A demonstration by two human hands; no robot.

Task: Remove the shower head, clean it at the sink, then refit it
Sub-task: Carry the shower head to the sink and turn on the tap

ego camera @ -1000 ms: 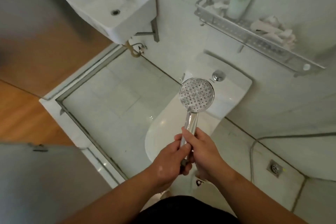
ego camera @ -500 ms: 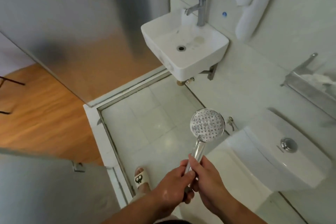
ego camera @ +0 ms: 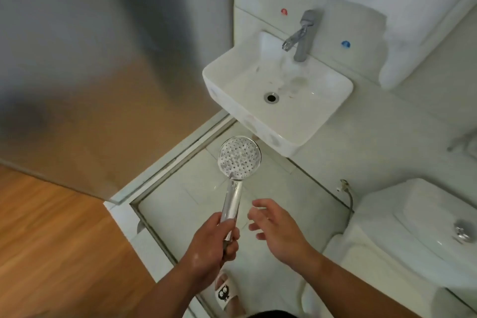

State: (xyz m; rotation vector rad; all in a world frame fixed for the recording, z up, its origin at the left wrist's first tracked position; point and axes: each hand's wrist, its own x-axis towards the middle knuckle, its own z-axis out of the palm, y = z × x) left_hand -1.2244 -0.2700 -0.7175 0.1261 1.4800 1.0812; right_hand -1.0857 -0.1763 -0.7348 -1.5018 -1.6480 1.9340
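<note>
Shower head (ego camera: pixel 239 157) inside left fingers (ego camera: pixel 233 247)

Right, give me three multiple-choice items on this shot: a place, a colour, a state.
1. Against the sink, the shower head is: A inside it; B short of it, over the floor; C behind it.
2. The wall dot right of the tap is: A blue; B green; C yellow.
3. The right hand is: A gripping something; B open, empty; C pressed flat on a wall.
Answers: 1 B, floor tiles lie under it. 2 A, it shows blue. 3 B, it hovers spread; only the left hand grips the shower head.
</note>
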